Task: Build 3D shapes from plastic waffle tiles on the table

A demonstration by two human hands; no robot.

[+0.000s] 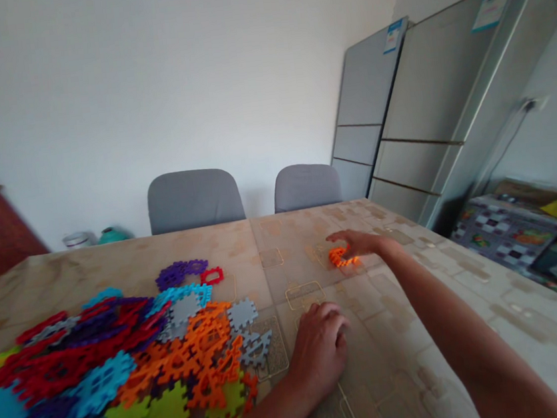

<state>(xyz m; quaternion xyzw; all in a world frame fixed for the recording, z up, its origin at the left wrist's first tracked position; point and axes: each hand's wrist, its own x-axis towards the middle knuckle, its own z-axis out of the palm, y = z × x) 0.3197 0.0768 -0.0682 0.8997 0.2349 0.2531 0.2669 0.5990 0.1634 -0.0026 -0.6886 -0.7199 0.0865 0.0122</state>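
Observation:
My right hand point(357, 242) reaches out over the far right part of the table. Its fingers are stretched and apart above an orange notched plastic piece point(339, 258), which stands on the tabletop and is partly covered by the thumb side; whether they touch is unclear. Closer to me, my left hand point(323, 338) rests on the table with its fingers curled in, and nothing shows in them. To its left are grey interlocking pieces point(255, 347) and a spread of orange interlocking pieces point(198, 345).
A big heap of red pieces point(69, 360), with blue, purple and green ones, covers the table's left side. Purple pieces point(175, 274) and a red frame piece point(212, 275) lie behind it. Two grey chairs point(194, 198) stand beyond the table; a fridge point(430, 84) is at right.

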